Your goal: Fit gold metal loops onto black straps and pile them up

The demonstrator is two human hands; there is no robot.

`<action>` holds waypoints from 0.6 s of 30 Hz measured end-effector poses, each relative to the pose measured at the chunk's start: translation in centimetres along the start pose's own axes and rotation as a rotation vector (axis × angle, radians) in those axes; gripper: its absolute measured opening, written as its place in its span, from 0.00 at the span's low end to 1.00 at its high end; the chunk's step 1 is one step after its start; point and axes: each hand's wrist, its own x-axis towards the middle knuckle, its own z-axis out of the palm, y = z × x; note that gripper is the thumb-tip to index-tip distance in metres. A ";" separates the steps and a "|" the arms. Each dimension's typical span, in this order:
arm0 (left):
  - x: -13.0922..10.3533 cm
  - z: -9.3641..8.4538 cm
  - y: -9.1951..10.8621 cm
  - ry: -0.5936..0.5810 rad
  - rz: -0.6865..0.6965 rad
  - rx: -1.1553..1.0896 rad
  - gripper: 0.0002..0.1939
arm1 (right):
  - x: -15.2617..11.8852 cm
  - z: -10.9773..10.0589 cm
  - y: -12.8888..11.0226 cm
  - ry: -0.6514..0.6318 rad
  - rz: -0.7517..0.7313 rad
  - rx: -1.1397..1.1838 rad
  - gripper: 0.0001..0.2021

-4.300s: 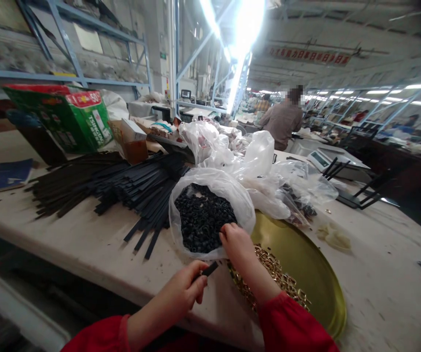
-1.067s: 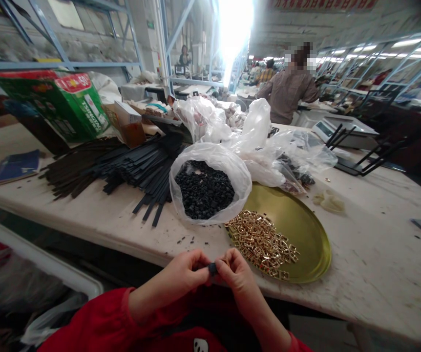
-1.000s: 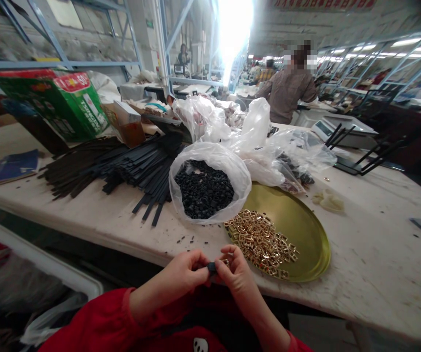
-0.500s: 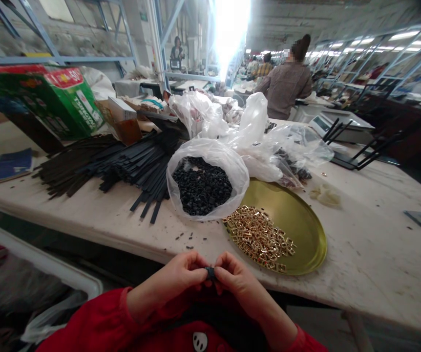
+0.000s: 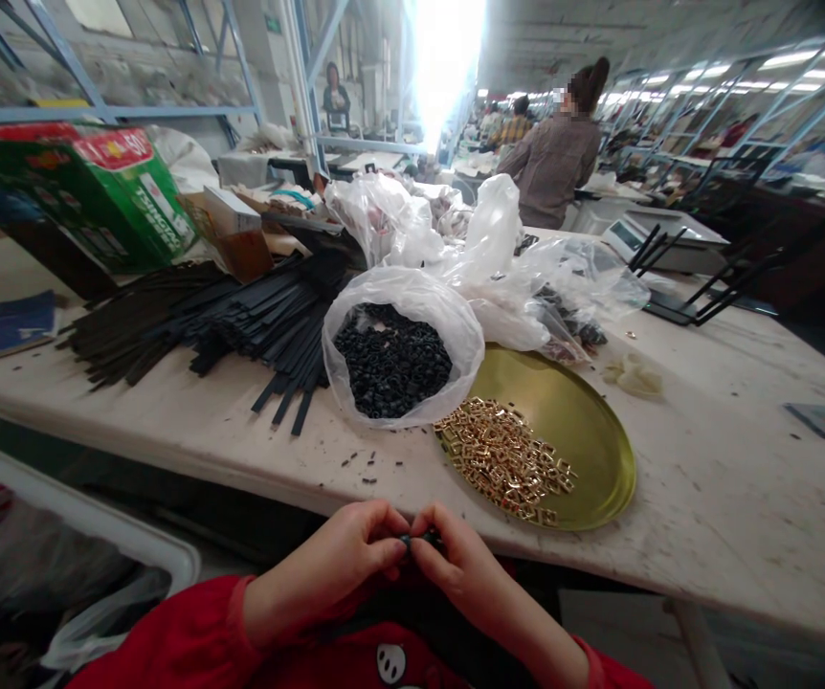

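Two hands pinch something dark; carton reads "TSINGTAO".

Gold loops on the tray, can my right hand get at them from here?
Most likely yes: the right hand is near the tray, with nothing visible blocking its way to the gold loops, though it seems busy pinching a small dark piece.

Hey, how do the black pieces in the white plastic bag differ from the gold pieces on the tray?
Color: the black pieces look dark and mostly dull, while the gold pieces are shiny.
Container: the black pieces sit inside an open white bag; the gold pieces lie on a round gold tray, toward one side.
Shared: both are loose heaps of many small parts, on the same table.
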 end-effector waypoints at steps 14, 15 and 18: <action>1.9 -2.6 -0.3 0.051 0.171 0.403 0.16 | 2.2 1.0 0.9 0.038 -0.190 -0.285 0.13; 2.5 -3.3 -0.5 0.097 0.182 0.519 0.16 | 3.0 1.1 1.4 0.097 -0.182 -0.335 0.12; 4.5 -5.4 -1.3 0.281 0.177 0.798 0.12 | 5.4 1.1 2.8 0.300 -0.196 -0.596 0.10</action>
